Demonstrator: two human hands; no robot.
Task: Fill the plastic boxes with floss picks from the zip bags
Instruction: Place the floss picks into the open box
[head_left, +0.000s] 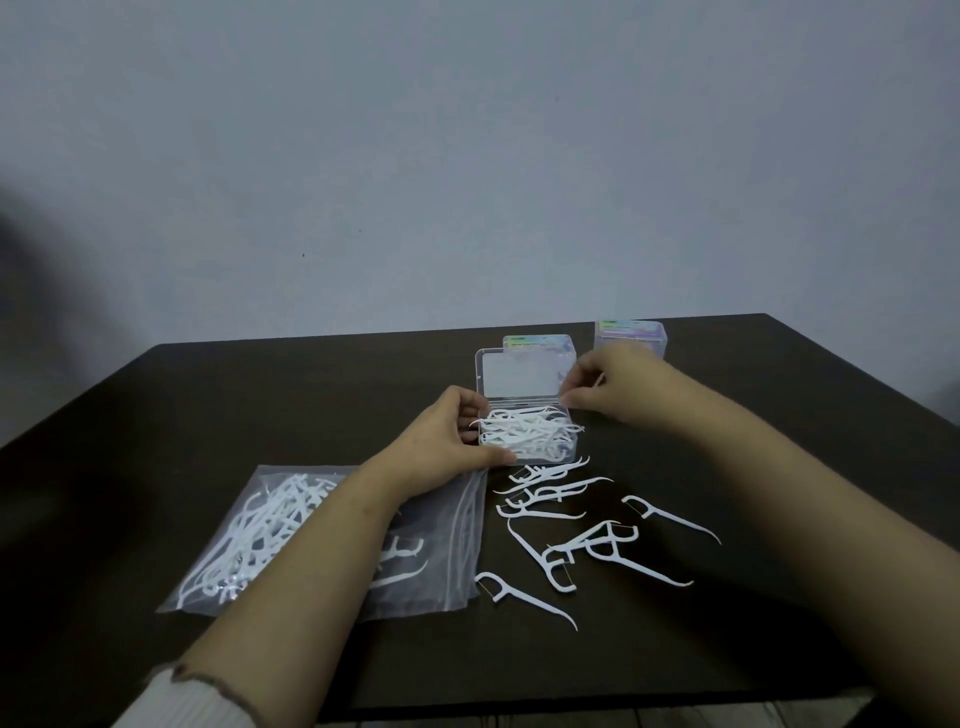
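Partly hidden: left hand (441, 436) fingers curl round open box (524, 434); right hand (613, 382) fingers pinch lid (519, 374) corner.

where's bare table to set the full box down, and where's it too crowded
Bare table lies right of the open box, in front of the far closed box; also the far left, behind the zip bag. Crowded: loose floss picks fill the patch in front of the open box, beside the bag.

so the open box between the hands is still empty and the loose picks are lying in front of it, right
Not quite. The head view shows the open box between the hands already holding a heap of floss picks, not empty. The loose picks do lie on the table in front of it.
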